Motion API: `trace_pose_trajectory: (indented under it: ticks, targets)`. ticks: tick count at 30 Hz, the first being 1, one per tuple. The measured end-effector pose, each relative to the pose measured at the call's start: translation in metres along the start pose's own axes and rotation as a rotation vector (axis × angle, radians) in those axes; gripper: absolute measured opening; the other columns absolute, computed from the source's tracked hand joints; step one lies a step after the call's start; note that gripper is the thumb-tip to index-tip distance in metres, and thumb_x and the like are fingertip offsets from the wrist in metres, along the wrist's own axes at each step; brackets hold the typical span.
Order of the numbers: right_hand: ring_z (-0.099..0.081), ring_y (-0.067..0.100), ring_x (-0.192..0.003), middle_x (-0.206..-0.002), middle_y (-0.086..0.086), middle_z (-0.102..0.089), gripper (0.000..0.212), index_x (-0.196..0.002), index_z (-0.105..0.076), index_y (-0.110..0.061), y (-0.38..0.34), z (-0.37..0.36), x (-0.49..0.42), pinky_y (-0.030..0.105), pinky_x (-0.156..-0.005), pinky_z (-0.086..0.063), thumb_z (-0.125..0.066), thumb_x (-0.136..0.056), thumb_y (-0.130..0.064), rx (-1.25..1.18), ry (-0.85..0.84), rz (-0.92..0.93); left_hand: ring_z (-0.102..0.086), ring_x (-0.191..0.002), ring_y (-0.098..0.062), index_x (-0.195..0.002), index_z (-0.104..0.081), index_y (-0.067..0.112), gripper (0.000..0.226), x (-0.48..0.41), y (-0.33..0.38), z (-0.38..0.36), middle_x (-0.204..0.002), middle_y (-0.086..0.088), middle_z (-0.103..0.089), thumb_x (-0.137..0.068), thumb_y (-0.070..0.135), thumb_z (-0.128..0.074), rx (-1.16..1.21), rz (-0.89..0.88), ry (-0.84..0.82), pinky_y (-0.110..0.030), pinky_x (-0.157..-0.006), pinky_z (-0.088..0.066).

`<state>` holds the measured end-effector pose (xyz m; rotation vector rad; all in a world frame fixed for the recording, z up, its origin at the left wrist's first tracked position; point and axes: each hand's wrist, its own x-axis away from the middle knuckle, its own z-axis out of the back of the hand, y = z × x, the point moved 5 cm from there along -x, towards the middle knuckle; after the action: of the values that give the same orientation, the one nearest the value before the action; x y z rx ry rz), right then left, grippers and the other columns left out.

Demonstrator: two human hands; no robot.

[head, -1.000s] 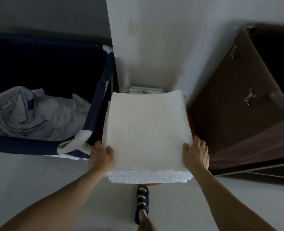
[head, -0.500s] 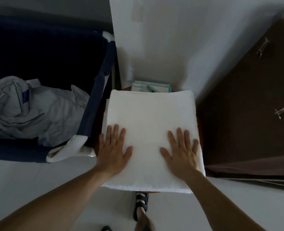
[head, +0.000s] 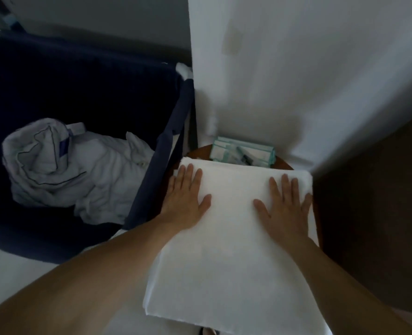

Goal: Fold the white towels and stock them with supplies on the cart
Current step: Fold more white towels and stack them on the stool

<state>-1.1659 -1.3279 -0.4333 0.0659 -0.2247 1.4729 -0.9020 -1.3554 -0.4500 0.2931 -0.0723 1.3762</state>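
A stack of folded white towels (head: 234, 250) lies on a small round wooden surface (head: 200, 151) in the middle of the head view. My left hand (head: 184, 201) lies flat on the stack's far left part, fingers straight and pointing away from me. My right hand (head: 283, 206) presses flat on the far right part in the same way. Behind the towels sits a pale green packet of supplies (head: 242, 152), partly hidden by the stack's far edge.
A dark blue fabric bin (head: 173, 131) on the left holds crumpled white linen (head: 72, 170). A white wall (head: 284, 68) rises behind the towels. Dark brown furniture (head: 374, 201) stands close on the right. Pale floor (head: 11, 267) shows at the lower left.
My hands went from gripping the stack's near corners to lying flat on top, then slid toward its far edge. The camera has come closer over the towels.
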Motion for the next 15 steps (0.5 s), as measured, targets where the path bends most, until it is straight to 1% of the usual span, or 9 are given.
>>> trace_pose_trajectory:
  ticks: [1, 3, 5, 6, 9, 12, 13, 15]
  targets:
    - [0.014, 0.026, -0.151, -0.166, 0.005, 0.01, 0.084, -0.158, -0.002, -0.027, -0.012, 0.012, -0.008, 0.057, -0.12, 0.007, 0.003, -0.089, -0.074, -0.017, 0.039, 0.027, 0.029, -0.146, -0.019, -0.154, 0.019, 0.021, 0.08, -0.006, -0.003, 0.015, -0.163, -0.005, 0.022, -0.09, 0.066, 0.001, -0.015, -0.006, 0.049, -0.039, -0.118, 0.015]
    - [0.013, 0.024, -0.152, -0.166, 0.005, 0.006, 0.082, -0.158, -0.006, -0.028, -0.048, 0.038, -0.025, 0.054, -0.119, 0.007, -0.003, -0.09, -0.073, -0.08, 0.117, 0.119, 0.02, -0.149, -0.018, -0.156, 0.011, 0.02, 0.078, -0.018, -0.011, 0.051, -0.165, -0.003, 0.014, -0.093, 0.064, -0.002, -0.01, -0.002, 0.158, -0.041, -0.119, 0.011]
    - [0.013, 0.023, -0.152, -0.166, 0.004, 0.006, 0.079, -0.158, -0.008, -0.028, -0.094, 0.058, -0.035, 0.053, -0.12, 0.006, -0.01, -0.092, -0.072, -0.147, 0.155, 0.218, 0.018, -0.149, -0.017, -0.157, 0.006, 0.019, 0.076, -0.025, -0.027, 0.085, -0.165, -0.001, 0.011, -0.095, 0.062, -0.007, 0.0, 0.029, 0.23, -0.041, -0.118, 0.01]
    - [0.014, 0.022, -0.152, -0.166, 0.004, 0.007, 0.078, -0.158, -0.007, -0.029, -0.118, 0.066, -0.039, 0.053, -0.121, 0.005, -0.01, -0.093, -0.072, -0.174, 0.161, 0.266, 0.017, -0.15, -0.018, -0.157, 0.003, 0.019, 0.075, -0.026, -0.041, 0.098, -0.165, -0.001, 0.009, -0.096, 0.061, -0.009, -0.005, 0.053, 0.25, -0.041, -0.118, 0.01]
    - [0.015, 0.023, -0.151, -0.166, 0.003, 0.008, 0.079, -0.157, -0.002, -0.032, -0.188, 0.08, -0.05, 0.055, -0.121, 0.001, -0.009, -0.091, -0.074, -0.227, 0.157, 0.388, 0.011, -0.152, -0.021, -0.158, -0.003, 0.018, 0.074, -0.021, -0.101, 0.122, -0.166, -0.003, 0.004, -0.097, 0.058, -0.016, -0.003, 0.126, 0.248, -0.045, -0.121, 0.004]
    - [0.007, 0.026, -0.152, -0.166, 0.005, -0.001, 0.079, -0.158, -0.009, -0.03, -0.257, 0.085, -0.062, 0.057, -0.119, -0.005, -0.021, -0.092, -0.072, -0.226, 0.185, 0.508, 0.01, -0.152, -0.019, -0.158, -0.002, 0.018, 0.076, -0.011, -0.182, 0.123, -0.166, -0.002, 0.004, -0.096, 0.059, -0.018, 0.003, 0.206, 0.214, -0.047, -0.123, 0.0]
    - [0.007, 0.026, -0.152, -0.166, 0.006, -0.001, 0.08, -0.158, -0.011, -0.029, -0.28, 0.082, -0.068, 0.057, -0.118, -0.006, -0.024, -0.092, -0.072, -0.221, 0.174, 0.539, 0.01, -0.152, -0.019, -0.158, -0.001, 0.018, 0.078, -0.01, -0.211, 0.119, -0.166, -0.001, 0.005, -0.094, 0.06, -0.017, -0.004, 0.233, 0.19, -0.047, -0.123, 0.0]
    - [0.012, 0.025, -0.152, -0.166, 0.004, 0.003, 0.083, -0.157, -0.008, -0.03, -0.325, 0.07, -0.084, 0.057, -0.118, -0.002, -0.025, -0.088, -0.073, -0.215, 0.11, 0.562, 0.009, -0.152, -0.019, -0.158, 0.001, 0.016, 0.08, -0.013, -0.266, 0.11, -0.166, -0.002, 0.006, -0.094, 0.061, -0.017, -0.031, 0.271, 0.131, -0.047, -0.123, 0.0]
